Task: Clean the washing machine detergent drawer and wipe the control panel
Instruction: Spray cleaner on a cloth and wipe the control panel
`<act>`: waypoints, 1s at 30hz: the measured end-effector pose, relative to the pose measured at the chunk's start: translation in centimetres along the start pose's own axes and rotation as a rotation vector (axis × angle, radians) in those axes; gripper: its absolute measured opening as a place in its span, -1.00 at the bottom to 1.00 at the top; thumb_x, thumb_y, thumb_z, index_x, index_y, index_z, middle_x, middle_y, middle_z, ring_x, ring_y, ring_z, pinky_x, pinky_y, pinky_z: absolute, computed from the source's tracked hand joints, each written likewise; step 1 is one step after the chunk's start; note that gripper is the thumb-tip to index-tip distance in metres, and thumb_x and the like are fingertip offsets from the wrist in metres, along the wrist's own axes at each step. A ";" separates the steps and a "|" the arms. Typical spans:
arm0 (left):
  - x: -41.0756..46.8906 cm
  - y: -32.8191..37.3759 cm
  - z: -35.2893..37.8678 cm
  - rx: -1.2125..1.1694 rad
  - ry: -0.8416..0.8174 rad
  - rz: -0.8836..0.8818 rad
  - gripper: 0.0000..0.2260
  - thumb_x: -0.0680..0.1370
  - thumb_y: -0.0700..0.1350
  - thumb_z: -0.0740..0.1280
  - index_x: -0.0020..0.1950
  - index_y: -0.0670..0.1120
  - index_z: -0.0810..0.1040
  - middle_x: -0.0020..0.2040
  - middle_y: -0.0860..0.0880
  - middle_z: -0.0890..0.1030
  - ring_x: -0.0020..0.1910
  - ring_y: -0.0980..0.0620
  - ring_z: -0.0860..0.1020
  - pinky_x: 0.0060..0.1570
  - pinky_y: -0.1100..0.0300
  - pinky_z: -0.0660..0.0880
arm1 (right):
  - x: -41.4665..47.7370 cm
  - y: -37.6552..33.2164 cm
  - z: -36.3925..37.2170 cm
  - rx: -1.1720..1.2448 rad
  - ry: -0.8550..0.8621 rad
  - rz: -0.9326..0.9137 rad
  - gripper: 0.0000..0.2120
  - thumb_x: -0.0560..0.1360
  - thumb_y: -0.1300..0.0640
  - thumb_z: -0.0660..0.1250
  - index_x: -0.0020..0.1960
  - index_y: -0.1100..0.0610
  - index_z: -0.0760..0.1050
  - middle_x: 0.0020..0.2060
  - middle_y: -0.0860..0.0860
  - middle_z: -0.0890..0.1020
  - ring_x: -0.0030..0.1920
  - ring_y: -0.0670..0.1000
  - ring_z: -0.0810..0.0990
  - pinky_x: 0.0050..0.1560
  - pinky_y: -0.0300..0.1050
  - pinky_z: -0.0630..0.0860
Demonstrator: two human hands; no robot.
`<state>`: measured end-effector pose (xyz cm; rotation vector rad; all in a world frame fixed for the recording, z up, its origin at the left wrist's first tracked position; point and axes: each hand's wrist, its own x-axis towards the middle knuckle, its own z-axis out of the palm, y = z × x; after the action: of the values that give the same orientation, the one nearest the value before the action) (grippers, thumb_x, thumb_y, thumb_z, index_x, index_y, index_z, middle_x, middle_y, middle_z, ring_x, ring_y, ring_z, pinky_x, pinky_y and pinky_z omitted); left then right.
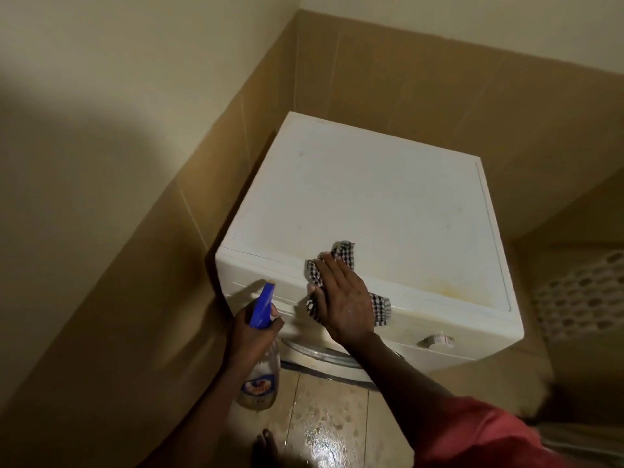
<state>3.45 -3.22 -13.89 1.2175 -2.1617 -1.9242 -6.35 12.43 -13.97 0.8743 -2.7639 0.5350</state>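
A white front-loading washing machine (371,197) stands in a tiled corner. My right hand (341,295) lies flat, fingers straight, pressing a black-and-white checked cloth (344,255) over the machine's top front edge and onto the control panel. My left hand (251,329) grips the neck of a clear spray bottle (260,383) with a blue trigger head, held in front of the panel's left end, where the closed detergent drawer (256,292) sits. A round dial (438,340) shows at the panel's right.
Tan tiled walls close in on the left and behind the machine. A perforated laundry basket (580,295) stands at the right. The floor tiles (331,427) below are wet and shiny. My bare toes (266,444) show near the bottom edge.
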 end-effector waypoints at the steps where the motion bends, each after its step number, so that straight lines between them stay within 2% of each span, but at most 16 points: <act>1: -0.4 0.0 0.5 0.023 -0.004 0.020 -0.71 0.43 -0.26 0.50 -0.18 0.06 0.45 -0.21 0.01 0.56 -0.16 -0.05 0.55 -0.01 0.05 0.51 | -0.7 0.4 -0.3 -0.012 -0.070 -0.013 -0.44 0.60 -0.15 0.13 0.52 0.09 0.24 0.52 0.04 0.26 0.52 0.05 0.22 0.50 0.01 0.19; 2: -0.9 0.2 0.9 0.047 -0.011 0.021 -0.70 0.43 -0.26 0.50 -0.20 0.07 0.45 -0.22 -0.01 0.56 -0.15 -0.07 0.56 -0.01 0.04 0.52 | -1.5 0.9 -0.6 -0.036 -0.132 -0.026 -0.36 0.56 -0.18 0.18 0.55 0.07 0.16 0.55 0.02 0.19 0.54 0.05 0.15 0.52 -0.01 0.14; 3: -1.4 0.3 1.4 0.062 -0.024 0.026 -0.72 0.43 -0.26 0.50 -0.21 0.05 0.46 -0.22 -0.04 0.57 -0.15 -0.09 0.58 -0.03 0.04 0.53 | -2.2 1.5 -0.8 -0.067 -0.176 -0.041 -0.29 0.52 -0.10 0.28 0.57 0.04 0.09 0.57 0.01 0.13 0.55 0.05 0.10 0.52 -0.02 0.12; 4: -1.7 0.4 2.0 0.077 -0.050 0.041 -0.76 0.43 -0.25 0.50 -0.19 0.02 0.48 -0.21 -0.08 0.59 -0.15 -0.12 0.60 -0.05 0.02 0.55 | -2.8 2.1 -1.2 -0.082 -0.199 -0.051 -0.22 0.47 0.08 0.36 0.58 0.03 0.04 0.57 -0.01 0.09 0.56 0.05 0.08 0.52 -0.03 0.14; 6: -2.2 0.7 3.2 0.109 -0.104 0.080 -0.83 0.42 -0.22 0.51 -0.12 -0.06 0.54 -0.16 -0.17 0.63 -0.15 -0.17 0.63 -0.06 -0.04 0.59 | -3.6 3.6 -1.8 -0.069 -0.187 -0.055 -0.10 0.35 0.40 0.31 0.58 0.01 0.04 0.57 -0.02 0.10 0.55 0.05 0.11 0.49 -0.05 0.22; 8: -3.0 1.0 4.6 0.125 -0.138 0.096 -0.81 0.43 -0.20 0.51 -0.04 -0.10 0.55 -0.14 -0.21 0.64 -0.18 -0.17 0.63 -0.08 -0.06 0.61 | -4.3 5.0 -3.1 -0.037 -0.145 -0.042 -0.10 0.30 0.50 0.26 0.56 0.02 0.13 0.54 0.00 0.21 0.51 0.08 0.23 0.37 -0.04 0.36; 10: -3.8 1.1 5.7 0.142 -0.146 0.136 -0.83 0.43 -0.22 0.50 -0.09 -0.05 0.55 -0.18 -0.18 0.64 -0.22 -0.17 0.63 -0.12 -0.04 0.61 | -5.4 6.0 -4.4 0.004 -0.074 -0.023 -0.16 0.28 0.51 0.27 0.49 0.04 0.28 0.47 0.02 0.36 0.42 0.08 0.38 0.27 -0.02 0.48; 12: -4.5 1.2 7.1 0.164 -0.151 0.182 -0.81 0.44 -0.26 0.48 -0.15 0.00 0.54 -0.22 -0.14 0.63 -0.26 -0.11 0.62 -0.16 0.04 0.60 | -7.2 7.5 -5.5 0.123 0.017 0.033 -0.27 0.33 0.47 0.28 0.43 0.04 0.38 0.39 0.01 0.47 0.34 0.03 0.45 0.25 -0.06 0.47; 15: -6.1 1.4 9.6 0.177 -0.218 0.248 -0.80 0.46 -0.32 0.45 -0.15 -0.05 0.52 -0.29 -0.10 0.57 -0.38 0.11 0.57 -0.29 0.26 0.54 | -9.7 9.5 -8.5 0.367 0.222 0.319 -0.46 0.50 0.35 0.26 0.42 -0.01 0.39 0.30 -0.12 0.52 0.28 -0.15 0.45 0.30 -0.21 0.41; 17: -7.1 1.5 11.2 0.196 -0.223 0.279 -0.84 0.45 -0.27 0.48 -0.13 -0.08 0.53 -0.29 -0.09 0.58 -0.34 0.02 0.57 -0.23 0.16 0.56 | -10.7 11.0 -10.9 0.471 0.361 0.503 -0.42 0.46 0.42 0.22 0.41 0.03 0.40 0.23 -0.17 0.52 0.21 -0.26 0.45 0.27 -0.39 0.37; 19: -7.9 1.5 12.7 0.180 -0.227 0.290 -0.84 0.44 -0.25 0.49 -0.13 -0.06 0.55 -0.28 -0.10 0.60 -0.30 -0.07 0.59 -0.15 0.00 0.59 | -11.7 12.7 -13.2 0.460 0.451 0.570 -0.39 0.40 0.47 0.22 0.39 0.10 0.42 0.19 -0.14 0.53 0.16 -0.26 0.46 0.21 -0.53 0.32; 22: -8.9 1.6 14.8 0.178 -0.223 0.293 -0.83 0.43 -0.22 0.51 -0.14 -0.05 0.55 -0.28 -0.09 0.61 -0.29 -0.09 0.60 -0.13 -0.01 0.60 | -13.4 15.5 -15.6 0.389 0.513 0.606 -0.47 0.43 0.43 0.29 0.36 0.12 0.45 0.16 -0.02 0.60 0.14 -0.09 0.54 0.19 -0.30 0.43; 27: -10.5 1.9 18.7 0.221 -0.252 0.350 -0.69 0.40 -0.11 0.54 0.07 -0.18 0.59 -0.27 -0.02 0.61 -0.26 0.00 0.59 -0.15 0.16 0.57 | -17.2 19.0 -17.9 0.390 0.540 0.681 -0.50 0.46 0.37 0.31 0.37 0.10 0.44 0.19 0.00 0.60 0.18 -0.06 0.54 0.26 -0.03 0.50; 30: -11.5 2.4 20.9 0.231 -0.235 0.366 -0.60 0.40 -0.03 0.54 0.12 -0.22 0.60 -0.33 -0.02 0.58 -0.33 0.02 0.53 -0.24 0.28 0.49 | -19.3 20.3 -18.7 0.422 0.510 0.739 -0.50 0.48 0.33 0.31 0.39 0.05 0.42 0.21 -0.02 0.59 0.21 -0.03 0.54 0.27 0.01 0.50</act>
<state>0.26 20.38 -11.65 0.5711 -2.5597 -1.7749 -1.28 45.21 -8.11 -0.2693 -2.4317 1.2771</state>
